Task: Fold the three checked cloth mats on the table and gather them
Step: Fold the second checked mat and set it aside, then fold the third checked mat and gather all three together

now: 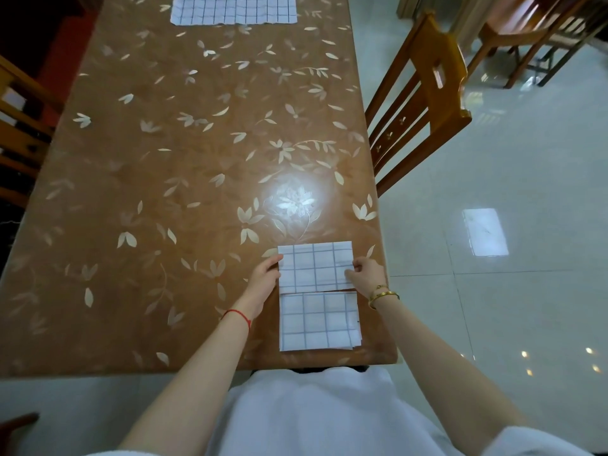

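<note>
By my reckoning two of the three are folded and one is left. My left hand [263, 278] and right hand [365, 273] each pinch a side edge of the held folded mat [314, 268], a small squarish rectangle of white woven cloth crossed by thin grey-blue lines. The fingers of both hands are curled onto the cloth. I cannot tell whether it rests on the table or is raised a little.

Its near edge meets the far edge of the near folded mat [317, 320], the same checked cloth in a similar rectangle, lying by the table's near edge in front of me. The layers of that one fan out slightly at its right side, so the stack looks soft and a bit loose.

The far unfolded mat [233, 8], a wide flat sheet of the same check with a wavy near hem, lies at the far end, well apart from my hands and partly cut off by the view.

I judge what remains is stacking the two folded pieces, then folding that last sheet and adding it.

The long brown table [164, 159] has a glossy covering with pale leaves and flowers and a bright glare spot; the cloth should slide on it easily.
</note>
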